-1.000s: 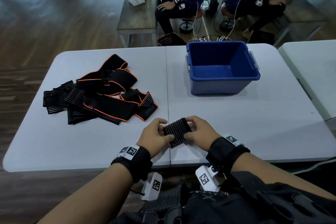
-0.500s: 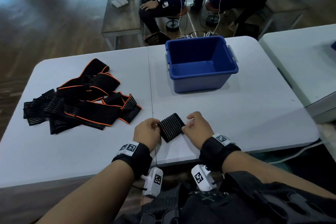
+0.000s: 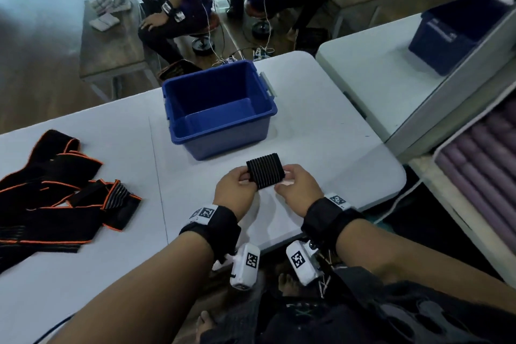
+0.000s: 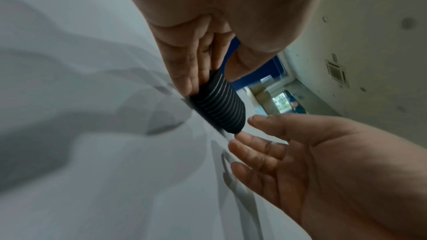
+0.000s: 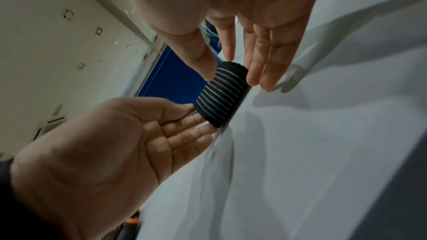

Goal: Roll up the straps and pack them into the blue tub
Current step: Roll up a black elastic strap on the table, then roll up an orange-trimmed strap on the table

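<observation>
Both hands share the grip on one rolled strap [image 3: 265, 170], a short black roll with thin pale ribs running round it. On the left hand [image 3: 236, 194] the thumb sits on the far side of the roll's left end and the fingers [image 4: 184, 72] lie along its near side, pinching that end between them. The right hand [image 3: 297, 190] has its thumb on the far side of the right end and its fingers [image 5: 258, 61] nearly straight against the near side, so the roll is pinched at both ends; seen from the left wrist, these right fingertips only just meet the end of the roll. Held this way, the roll lies level, left to right, just above the white bench [image 3: 321, 142] near its front edge.

Just beyond the roll stands the blue tub [image 3: 220, 131], open at the top, its bare blue floor showing. Roll and tub are close but apart, the roll just outside the near wall of the tub.

Far to the left on the bench lies a loose heap of unrolled straps [image 3: 58, 198], black with orange edging and some ribbed ends, overlapping one another.

To the right stands a second white bench [image 3: 377, 78], with another blue tub [image 3: 452, 33] at its far end.
</observation>
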A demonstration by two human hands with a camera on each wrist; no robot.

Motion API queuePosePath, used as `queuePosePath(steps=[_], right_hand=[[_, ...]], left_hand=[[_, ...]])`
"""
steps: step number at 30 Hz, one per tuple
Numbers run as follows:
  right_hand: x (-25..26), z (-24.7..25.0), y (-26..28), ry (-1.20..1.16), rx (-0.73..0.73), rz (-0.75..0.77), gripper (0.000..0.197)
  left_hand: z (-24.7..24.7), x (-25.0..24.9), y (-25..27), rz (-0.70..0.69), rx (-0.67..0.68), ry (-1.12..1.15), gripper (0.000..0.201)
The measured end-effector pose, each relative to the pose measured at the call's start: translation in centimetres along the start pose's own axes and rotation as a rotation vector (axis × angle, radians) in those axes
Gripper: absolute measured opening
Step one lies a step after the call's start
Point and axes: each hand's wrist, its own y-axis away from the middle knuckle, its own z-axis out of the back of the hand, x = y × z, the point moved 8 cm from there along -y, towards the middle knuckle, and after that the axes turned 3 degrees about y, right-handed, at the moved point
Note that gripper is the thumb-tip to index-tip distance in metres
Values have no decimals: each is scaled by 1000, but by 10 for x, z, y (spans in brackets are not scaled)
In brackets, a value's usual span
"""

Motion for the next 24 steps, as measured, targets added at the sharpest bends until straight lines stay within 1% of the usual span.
queuePosePath(steps=[3, 7, 9, 11, 13, 14, 17, 19, 20, 21, 24], right_hand=[[-14, 41, -10, -14, -56, -35, 52], [-26, 83, -23, -1, -93, -58, 57], [-32, 93, -30, -19, -86, -70, 60], [-38, 99, -34, -39, -76, -86, 62], [-46, 104, -36, -71, -79, -103, 57], [-48, 105, -36, -75, -82, -105, 52], [-50, 98, -34, -55, -57, -89, 30], [-43, 78, -30, -30, 9, -59, 12], [-38, 66, -28, -10, 48, -39, 8], [-35, 54, -26, 2, 82, -19, 9], [-3, -2, -21, 81, 211, 72, 7]], left_hand=[[-40, -31, -13, -48, 106, -8, 45], [-78, -55, -26, -47, 193, 17, 50], [-88, -61, -31, -44, 212, 36, 52], [-93, -62, -35, -34, 217, 57, 51], [-92, -59, -38, -13, 197, 81, 42], [-89, -55, -39, 0, 181, 94, 36], [-71, -38, -37, 18, 135, 114, 27], [-51, -22, -31, 31, 97, 119, 25], [-40, -15, -28, 35, 77, 113, 24], [-33, -8, -24, 41, 64, 102, 22], [12, 18, -9, 52, -18, 54, 18]])
